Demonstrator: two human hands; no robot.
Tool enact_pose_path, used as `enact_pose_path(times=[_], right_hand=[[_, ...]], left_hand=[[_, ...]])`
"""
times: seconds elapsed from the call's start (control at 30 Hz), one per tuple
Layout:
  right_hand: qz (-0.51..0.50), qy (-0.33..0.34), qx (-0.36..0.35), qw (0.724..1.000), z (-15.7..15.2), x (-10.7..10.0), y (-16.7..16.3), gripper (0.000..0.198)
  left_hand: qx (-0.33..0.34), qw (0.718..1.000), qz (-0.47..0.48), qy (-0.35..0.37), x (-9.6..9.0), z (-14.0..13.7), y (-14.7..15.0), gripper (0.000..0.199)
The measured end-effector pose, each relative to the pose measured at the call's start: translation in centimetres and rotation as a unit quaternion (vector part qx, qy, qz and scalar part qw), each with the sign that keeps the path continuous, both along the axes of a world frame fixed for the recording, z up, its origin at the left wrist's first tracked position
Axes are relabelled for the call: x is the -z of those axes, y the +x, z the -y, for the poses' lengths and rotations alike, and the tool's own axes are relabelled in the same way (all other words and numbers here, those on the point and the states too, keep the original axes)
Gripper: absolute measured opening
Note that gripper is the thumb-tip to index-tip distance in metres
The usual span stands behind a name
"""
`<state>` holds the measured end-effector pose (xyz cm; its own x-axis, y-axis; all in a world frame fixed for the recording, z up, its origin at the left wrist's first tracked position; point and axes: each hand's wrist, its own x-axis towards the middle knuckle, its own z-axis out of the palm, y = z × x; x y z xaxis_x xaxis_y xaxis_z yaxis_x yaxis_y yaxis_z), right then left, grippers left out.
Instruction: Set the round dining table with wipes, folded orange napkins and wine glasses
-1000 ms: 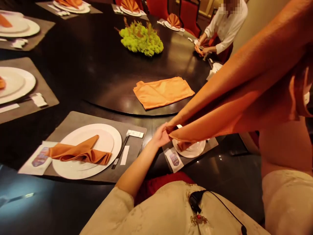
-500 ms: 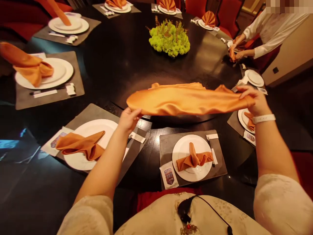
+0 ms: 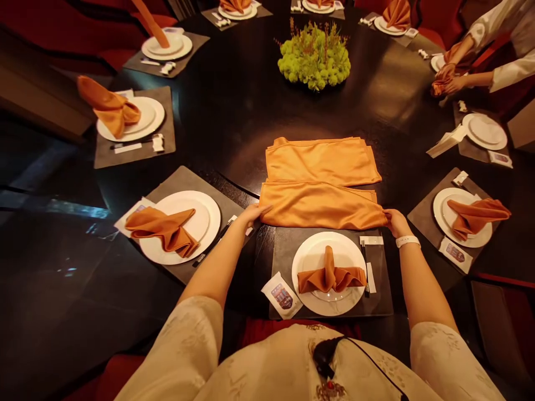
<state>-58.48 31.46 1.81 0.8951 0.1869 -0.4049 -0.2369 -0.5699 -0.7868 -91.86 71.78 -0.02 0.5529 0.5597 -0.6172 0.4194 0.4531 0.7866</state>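
Note:
A folded orange cloth napkin lies low over the dark round table, stretched between both my hands. My left hand pinches its left end; my right hand, with a white band at the wrist, grips the right end. Right behind it rests another folded orange cloth, its edges showing several layers. Just in front of me, a white plate on a grey placemat carries a shaped orange napkin. The far edge of this placemat is covered by the held napkin.
Green floral centrepiece stands mid-table. Place settings with plates and shaped napkins ring the edge, including a left plate and a right plate. At the right, a co-worker's hands handle an orange napkin. A wrapped packet lies by the near plate.
My hands have lowered the napkin from above the table down toward its surface, nearer the front plate, exposing the folded cloth behind. My view has shifted left.

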Motion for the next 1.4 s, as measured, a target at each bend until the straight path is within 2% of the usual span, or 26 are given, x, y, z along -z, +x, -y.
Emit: enact_pose_path(times=[0.07, 0.1, 0.17, 0.23, 0.3, 0.37, 0.43, 0.5, 0.57, 0.63, 0.7, 0.73, 0.8, 0.87, 0.93, 1.0, 1.07, 1.17, 1.23, 1.3, 1.33, 1.4], right_hand=[[0.001, -0.04, -0.006, 0.999, 0.1, -0.2, 0.0, 0.018], [0.006, -0.062, -0.008, 0.998, 0.1, -0.1, 0.0, 0.019], [0.021, -0.105, -0.008, 0.994, -0.2, 0.2, -0.3, 0.024], [0.035, -0.138, -0.004, 0.99, -0.6, 0.7, -0.4, 0.033], [0.039, -0.158, 0.002, 0.987, -1.0, 1.1, -0.4, 0.042], [0.038, -0.162, 0.015, 0.986, -1.5, 1.3, -0.3, 0.05], [0.042, -0.153, 0.033, 0.987, -1.9, 1.2, -0.3, 0.056], [0.042, -0.129, 0.051, 0.989, -2.4, 1.1, -0.3, 0.057], [0.027, -0.095, 0.056, 0.994, -2.9, 0.8, -0.4, 0.053], [0.001, -0.056, 0.052, 0.997, -3.2, 0.5, -0.5, 0.049], [-0.023, -0.019, 0.045, 0.999, -3.4, 0.0, -0.8, 0.047], [-0.031, -0.001, 0.042, 0.999, -3.4, -0.3, -0.9, 0.046], [-0.035, 0.034, 0.035, 0.998, -3.1, -1.1, -1.2, 0.045], [-0.028, 0.069, 0.027, 0.997, -2.7, -2.3, -1.3, 0.045], [-0.006, 0.122, 0.009, 0.992, -2.5, -4.1, -0.8, 0.045], [0.036, 0.183, -0.018, 0.982, -2.7, -6.3, 0.6, 0.044], [0.096, 0.226, -0.042, 0.968, -3.8, -8.6, 3.4, 0.043], [0.191, 0.236, -0.056, 0.951, -7.4, -11.3, 9.2, 0.042], [0.222, 0.22, -0.05, 0.949, -10.4, -11.7, 12.7, 0.043], [0.221, 0.155, -0.016, 0.963, -13.0, -10.7, 14.7, 0.049], [0.208, 0.106, 0.001, 0.972, -13.9, -9.8, 14.9, 0.051], [0.155, 0.006, 0.019, 0.988, -14.6, -7.3, 14.0, 0.053]], left_hand=[[-0.032, 0.999, 0.032, 0.015, -0.5, 0.1, 1.6, 0.049], [-0.044, 0.997, 0.039, 0.057, -0.7, 0.4, 2.3, 0.045], [-0.036, 0.978, 0.031, 0.202, -1.3, 1.3, 3.5, 0.034], [0.056, 0.938, 0.011, 0.343, -1.9, 2.3, 4.2, 0.024], [0.167, 0.897, -0.003, 0.409, -2.7, 3.3, 4.5, 0.026], [0.207, 0.88, -0.017, 0.427, -3.3, 3.9, 4.8, 0.039], [0.198, 0.874, -0.039, 0.442, -3.9, 4.1, 5.1, 0.044], [0.208, 0.859, -0.036, 0.466, -4.5, 4.2, 5.3, 0.033], [0.261, 0.839, 0.012, 0.477, -5.1, 4.5, 5.1, 0.025], [0.325, 0.827, 0.071, 0.453, -5.8, 5.0, 4.5, 0.023], [0.353, 0.839, 0.108, 0.399, -6.7, 5.6, 3.4, 0.021], [0.344, 0.856, 0.116, 0.368, -7.2, 5.8, 2.7, 0.019], [0.281, 0.901, 0.12, 0.307, -8.3, 5.9, 1.5, 0.01], [0.183, 0.94, 0.114, 0.264, -9.5, 5.2, 0.4, 0.009], [0.086, 0.957, 0.122, 0.248, -10.7, 3.7, -0.1, 0.016], [0.011, 0.954, 0.156, 0.256, -12.2, 1.5, 0.2, 0.02], [-0.05, 0.939, 0.208, 0.269, -13.7, -1.0, 1.7, 0.025], [-0.126, 0.916, 0.278, 0.261, -15.3, -5.0, 5.9, 0.032], [-0.159, 0.907, 0.303, 0.244, -15.0, -7.4, 9.3, 0.036], [-0.177, 0.912, 0.295, 0.224, -13.4, -9.0, 12.2, 0.036], [-0.176, 0.924, 0.269, 0.209, -12.2, -9.4, 13.2, 0.035], [-0.14, 0.965, 0.153, 0.161, -9.3, -9.3, 14.1, 0.032]])
